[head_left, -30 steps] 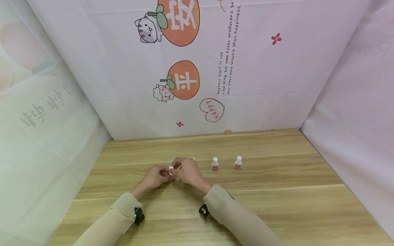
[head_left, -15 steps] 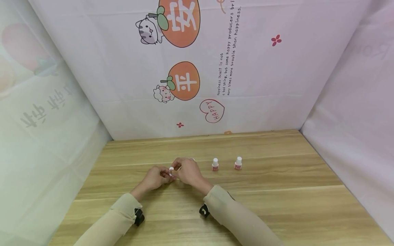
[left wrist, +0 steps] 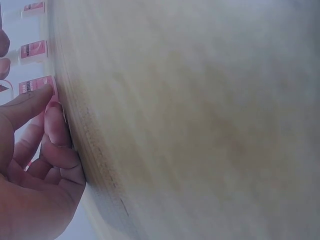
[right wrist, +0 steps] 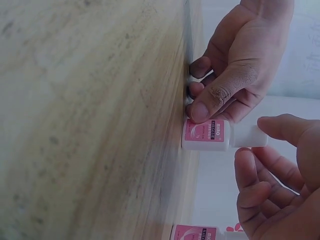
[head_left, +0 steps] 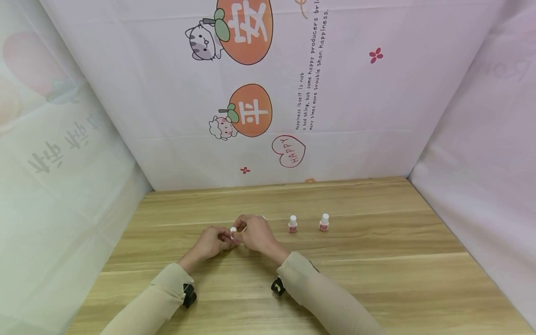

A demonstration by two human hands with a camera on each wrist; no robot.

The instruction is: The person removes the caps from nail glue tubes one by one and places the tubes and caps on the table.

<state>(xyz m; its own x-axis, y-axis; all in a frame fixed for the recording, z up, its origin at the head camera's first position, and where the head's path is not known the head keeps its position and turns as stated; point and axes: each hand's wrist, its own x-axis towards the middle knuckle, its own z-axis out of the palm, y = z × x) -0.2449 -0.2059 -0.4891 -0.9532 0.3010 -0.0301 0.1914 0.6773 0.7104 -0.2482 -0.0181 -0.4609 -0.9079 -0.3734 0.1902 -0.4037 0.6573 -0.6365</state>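
Note:
A small white nail glue bottle (head_left: 233, 230) with a pink label stands upright on the wooden table between both hands. My left hand (head_left: 211, 241) holds the lower part of it; in the right wrist view its thumb lies over the label of the bottle (right wrist: 206, 135). At the white cap, my right hand (head_left: 256, 232) pinches with thumb and forefinger, the thumb near the cap's top. In the left wrist view the left hand (left wrist: 42, 165) covers part of the bottle (left wrist: 37, 85), and most of the right hand is out of frame.
Two similar bottles stand upright to the right, one nearer (head_left: 293, 224) and one farther (head_left: 324, 222). Another bottle's cap (head_left: 263, 217) shows just behind the right hand. A printed white cloth (head_left: 356, 116) rises at the table's back, with pale cloths at both sides.

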